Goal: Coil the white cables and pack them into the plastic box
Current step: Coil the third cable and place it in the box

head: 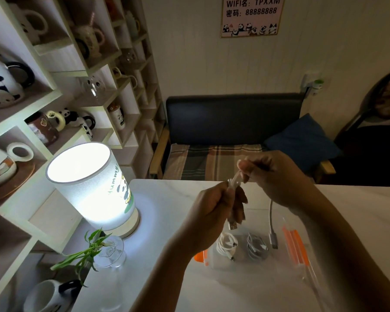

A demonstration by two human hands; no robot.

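Shelf unit [61, 91] along the left side holds panda-print mugs and teapots. At the table's [167, 278] far left corner: lit cylindrical lamp [92, 188] with a panda print. Just in front of it, near the left edge, a small glass vase [112, 253] with a green sprig.

Left hand [208, 212] raised above the table, mid-width. Fingers curled round a bundle of white cable [232, 185]; a USB plug [232, 226] hangs out below the fist. Grip is closed on the cable.

Right hand [273, 176] just beside and slightly higher, toward the far edge. Thumb and fingers pinch the upper loop of the same cable. A free run of the cable drops from under this hand, ending in a grey connector [274, 239] that hangs near the box; cannot tell if it touches.

Clear plastic box [214, 264] sits on the table below both hands, orange latch [200, 257] on its left side. Inside: one coiled white cable [226, 245] at left, a second coiled grey-white cable [256, 246] just to its right, apart from each other.

Right of the box, near the table's right edge: a clear lid [302, 266] with orange strips [294, 246], lying at a tilt; edges hard to make out.

Beyond the far edge: dark bench [232, 118] with plaid cushion and blue pillow [302, 140]. WiFi sign [252, 14] on the wall.
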